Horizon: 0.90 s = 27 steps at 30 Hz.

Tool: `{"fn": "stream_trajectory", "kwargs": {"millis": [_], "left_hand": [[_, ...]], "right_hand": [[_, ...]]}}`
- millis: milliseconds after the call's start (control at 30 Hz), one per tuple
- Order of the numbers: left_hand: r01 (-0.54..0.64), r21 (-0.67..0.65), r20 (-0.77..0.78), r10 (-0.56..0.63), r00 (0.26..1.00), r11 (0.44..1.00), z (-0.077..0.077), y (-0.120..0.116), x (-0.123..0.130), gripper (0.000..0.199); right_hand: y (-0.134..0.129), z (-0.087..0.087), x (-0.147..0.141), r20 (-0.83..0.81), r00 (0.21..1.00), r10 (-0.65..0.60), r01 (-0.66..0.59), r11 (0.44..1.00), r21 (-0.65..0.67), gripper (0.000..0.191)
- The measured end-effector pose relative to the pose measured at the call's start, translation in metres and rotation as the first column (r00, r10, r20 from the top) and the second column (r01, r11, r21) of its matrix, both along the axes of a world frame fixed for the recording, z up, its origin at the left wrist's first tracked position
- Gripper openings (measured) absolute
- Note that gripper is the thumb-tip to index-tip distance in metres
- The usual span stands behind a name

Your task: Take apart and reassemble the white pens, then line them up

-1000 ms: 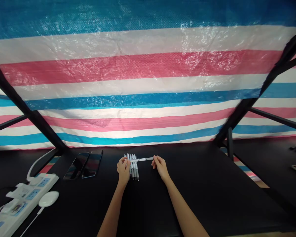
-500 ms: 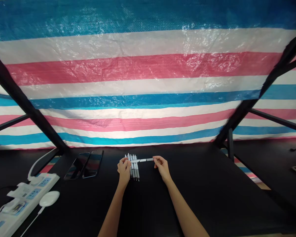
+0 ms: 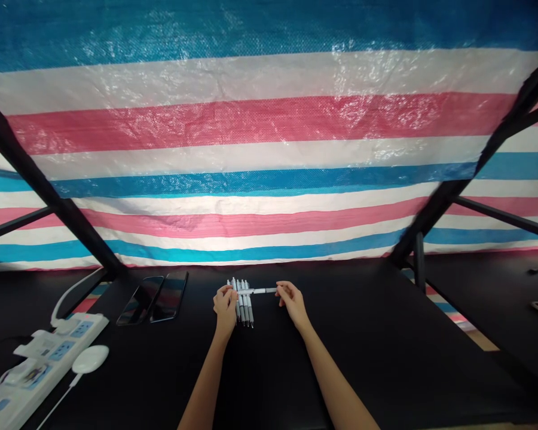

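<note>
A white and grey pen (image 3: pixel 260 291) stretches sideways between my two hands, across the upper part of a row of pens. My left hand (image 3: pixel 225 304) pinches its left end. At its right end, my right hand (image 3: pixel 292 301) has thumb and fingers closed around the tip. Several similar pens (image 3: pixel 245 312) lie side by side on the black table (image 3: pixel 269 370), clickers pointing away from me and grey grips toward me. My left hand partly covers the leftmost ones.
Two dark phones (image 3: pixel 135 301) lie left of the pens. A white power strip (image 3: pixel 56 364) with plugs and a round white charger (image 3: pixel 90 359) with its cable are at the left. Black frame bars (image 3: pixel 439 209) slope up on both sides before a striped tarp (image 3: pixel 269 227).
My right hand has shifted very slightly left, its fingers still at the pen's right end. My left hand and the row of pens look the same.
</note>
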<state>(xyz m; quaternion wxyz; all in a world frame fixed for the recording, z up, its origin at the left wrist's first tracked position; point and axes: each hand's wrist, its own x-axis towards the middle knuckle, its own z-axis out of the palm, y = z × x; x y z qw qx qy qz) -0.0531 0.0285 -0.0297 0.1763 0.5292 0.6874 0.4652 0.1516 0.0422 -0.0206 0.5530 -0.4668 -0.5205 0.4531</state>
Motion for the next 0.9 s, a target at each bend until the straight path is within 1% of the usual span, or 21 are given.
{"fn": "stream_trajectory", "kwargs": {"millis": [67, 167, 333, 433, 500, 600, 667, 733, 800, 900], "left_hand": [[-0.005, 0.012, 0.012, 0.005, 1.0, 1.0, -0.0013, 0.0007, -0.0004, 0.026], [-0.025, 0.036, 0.028, 0.024, 0.999, 0.999, -0.0035, 0.002, -0.001, 0.024], [-0.025, 0.027, 0.035, 0.024, 0.999, 0.999, -0.0031, 0.0022, -0.0007, 0.024], [-0.027, 0.014, 0.045, 0.027, 0.999, 1.0, -0.0004, 0.0013, -0.0001, 0.025], [-0.031, 0.011, 0.052, 0.031, 0.998, 0.999, 0.0011, 0.0007, 0.0002, 0.024], [-0.024, 0.006, 0.051, 0.024, 0.998, 1.0, 0.0019, -0.0003, 0.0002, 0.025], [-0.01, 0.009, 0.047, 0.01, 0.999, 1.0, 0.0013, -0.0007, -0.0002, 0.027], [0.005, 0.012, 0.047, -0.005, 0.999, 1.0, 0.0003, -0.0009, -0.0008, 0.028], [0.009, 0.012, 0.054, -0.009, 0.998, 1.0, -0.0004, -0.0009, -0.0013, 0.029], [0.006, 0.015, 0.066, -0.007, 0.998, 1.0, -0.0004, -0.001, -0.0015, 0.03]], "right_hand": [[0.0001, 0.0002, 0.0007, -0.026, 0.999, 0.041, -0.041, 0.999, 0.002, 0.041], [-0.0018, 0.0015, 0.0009, 0.023, 0.998, 0.066, -0.067, 0.998, 0.004, 0.037], [-0.0038, 0.0029, -0.0016, 0.131, 0.99, 0.043, -0.04, 0.999, -0.021, 0.053], [-0.0027, 0.0032, -0.0029, 0.079, 0.996, 0.035, -0.034, 0.999, -0.017, 0.047], [-0.0021, 0.0034, -0.003, 0.032, 0.998, 0.056, -0.056, 0.998, -0.014, 0.044], [-0.0028, 0.0041, -0.0022, 0.041, 0.995, 0.089, -0.09, 0.996, 0.007, 0.041], [-0.004, 0.0048, -0.0017, 0.095, 0.991, 0.092, -0.094, 0.995, 0.018, 0.046], [-0.0048, 0.0051, -0.0016, 0.159, 0.984, 0.081, -0.085, 0.996, 0.018, 0.055], [-0.0047, 0.005, -0.0019, 0.181, 0.981, 0.069, -0.073, 0.997, 0.013, 0.058], [-0.0035, 0.0045, -0.0025, 0.117, 0.989, 0.086, -0.087, 0.996, 0.0, 0.048]]}}
